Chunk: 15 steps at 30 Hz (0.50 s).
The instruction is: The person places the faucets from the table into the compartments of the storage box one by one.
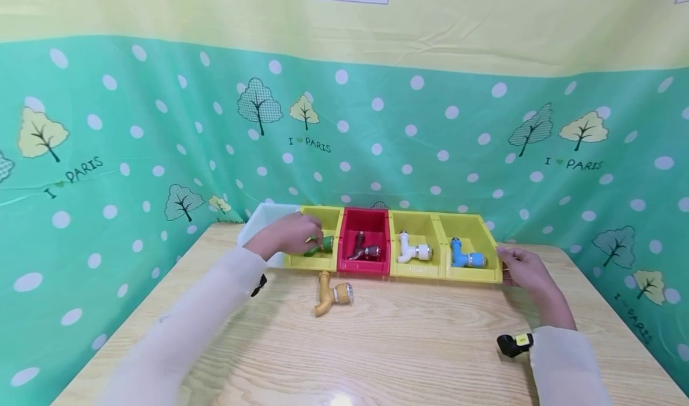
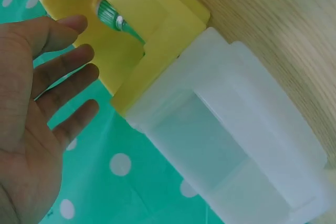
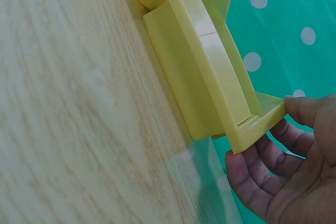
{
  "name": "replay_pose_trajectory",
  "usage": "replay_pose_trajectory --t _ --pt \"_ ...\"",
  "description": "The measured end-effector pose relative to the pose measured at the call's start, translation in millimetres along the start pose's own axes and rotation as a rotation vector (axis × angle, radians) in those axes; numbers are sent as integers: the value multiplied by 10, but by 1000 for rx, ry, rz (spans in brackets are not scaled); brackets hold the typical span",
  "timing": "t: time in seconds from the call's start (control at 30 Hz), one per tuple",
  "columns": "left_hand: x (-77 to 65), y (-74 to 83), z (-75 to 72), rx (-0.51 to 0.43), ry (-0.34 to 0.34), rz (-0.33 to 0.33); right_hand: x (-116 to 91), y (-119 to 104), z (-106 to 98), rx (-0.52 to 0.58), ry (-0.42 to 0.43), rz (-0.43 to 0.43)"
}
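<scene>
My left hand (image 1: 295, 232) is over the yellow bin (image 1: 295, 261) second from the left. A green faucet (image 1: 326, 243) lies in that bin. In the left wrist view the left fingers are spread and hold nothing, apart from the green faucet (image 2: 107, 15). At the row's right end, my right hand (image 1: 530, 269) grips the outer edge of the last yellow bin (image 1: 487, 232). The right wrist view has the thumb on that bin's rim (image 3: 270, 115) and the fingers curled below it. A blue faucet (image 1: 467, 258) sits inside this bin.
A red bin (image 1: 366, 217) with a dark brown faucet (image 1: 370, 252) and another yellow bin (image 1: 411, 222) with a white faucet (image 1: 413, 252) stand between. Leftmost is a translucent white bin (image 1: 264, 222). A tan faucet (image 1: 325, 292) lies on the wooden table (image 1: 409, 346) before the row.
</scene>
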<state>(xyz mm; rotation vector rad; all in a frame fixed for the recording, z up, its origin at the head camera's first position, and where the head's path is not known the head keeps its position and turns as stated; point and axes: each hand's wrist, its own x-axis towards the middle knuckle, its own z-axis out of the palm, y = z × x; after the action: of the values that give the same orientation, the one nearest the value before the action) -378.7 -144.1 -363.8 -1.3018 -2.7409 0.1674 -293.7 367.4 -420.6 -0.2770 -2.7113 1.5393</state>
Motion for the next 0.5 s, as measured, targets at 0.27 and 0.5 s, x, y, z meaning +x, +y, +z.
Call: replay_pose_trajectory --t 0.27,0.5 --pt "-178 180 -69 63 69 85 -21 -20 -13 -3 -2 -1" --pt "-333 336 -26 40 86 114 -16 -16 4 1 -2 5"
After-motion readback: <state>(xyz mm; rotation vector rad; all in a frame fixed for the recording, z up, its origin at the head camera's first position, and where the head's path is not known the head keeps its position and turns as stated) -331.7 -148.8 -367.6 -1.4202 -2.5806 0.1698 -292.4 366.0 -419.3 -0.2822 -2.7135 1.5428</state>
